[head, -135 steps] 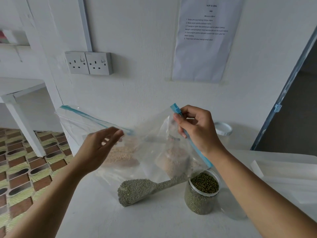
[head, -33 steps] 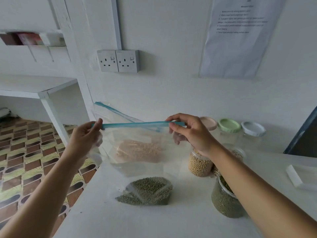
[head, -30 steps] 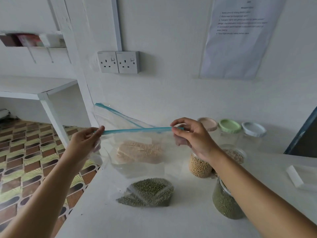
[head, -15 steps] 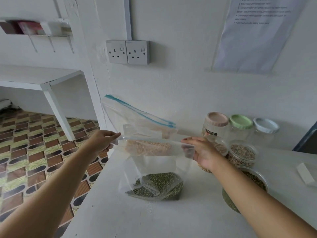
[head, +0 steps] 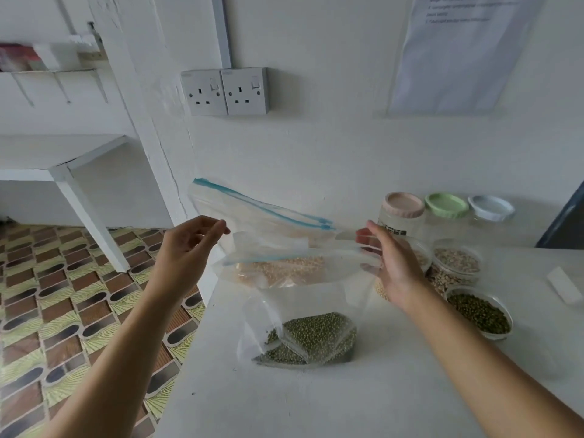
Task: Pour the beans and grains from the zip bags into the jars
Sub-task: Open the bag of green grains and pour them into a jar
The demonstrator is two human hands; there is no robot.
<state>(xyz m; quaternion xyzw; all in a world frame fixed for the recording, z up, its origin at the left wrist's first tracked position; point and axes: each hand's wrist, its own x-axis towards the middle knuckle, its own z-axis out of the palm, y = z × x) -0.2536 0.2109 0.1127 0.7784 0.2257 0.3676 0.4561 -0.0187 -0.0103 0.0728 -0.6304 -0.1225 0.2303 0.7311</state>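
A clear zip bag [head: 303, 298] with green beans [head: 311, 338] in its bottom stands on the white table [head: 284, 403]. Its blue-striped mouth gapes apart. My left hand [head: 186, 248] pinches at the top left corner of the bag. My right hand [head: 390, 267] grips the top right edge, fingers showing through the plastic. Behind it a second zip bag [head: 262, 213] with beige grains [head: 284, 268] leans on the wall. An uncovered jar of green beans [head: 480, 312] stands at the right, a jar of mixed grains [head: 456, 262] behind that. A jar of yellow beans [head: 380, 290] is mostly hidden by my right hand.
Three jars with pink [head: 404, 205], green [head: 446, 205] and white [head: 490, 207] lids line the wall. A white strip [head: 565, 289] lies far right. The table's left edge drops to a patterned tiled floor [head: 63, 311]. A double socket [head: 226, 91] is on the wall.
The green-bean bag came down from mid-air to stand on the table, and its zip mouth, stretched shut before, now gapes. Both hands have lowered with it.
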